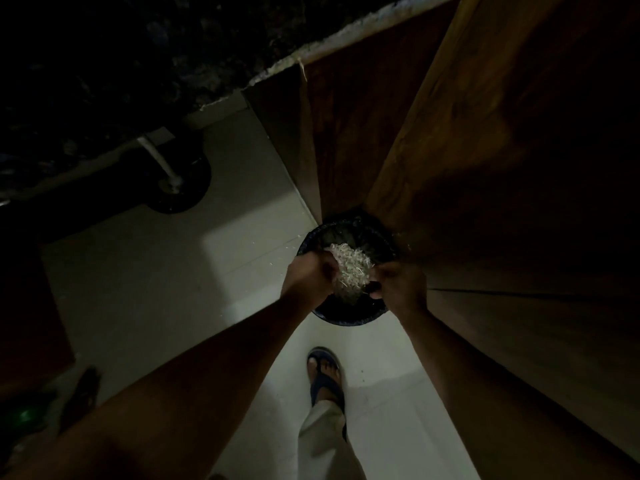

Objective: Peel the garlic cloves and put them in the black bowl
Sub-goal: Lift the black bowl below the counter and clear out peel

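- A foot in a dark sandal (325,375) stands on the pale floor (145,271), with a light trouser leg (322,441) below it in the view.
- Both bare forearms reach forward and down over the floor.
- The left hand (306,271) and the right hand (398,282) meet over a round bin lined with a black bag (346,318), which sits on the floor against a wooden cabinet (485,168).
- Between the hands is a heap of pale garlic peels (349,268), held above the bin's opening; the left fingers curl round its left edge, the right fingers curl at its right edge.
- A few pale scraps lie on the floor beside the bin.
- No black bowl or peeled cloves show in the dim view.
- Farther off, a dark speckled worktop (138,64) runs across the top left, with a white pipe (159,161) beneath it.
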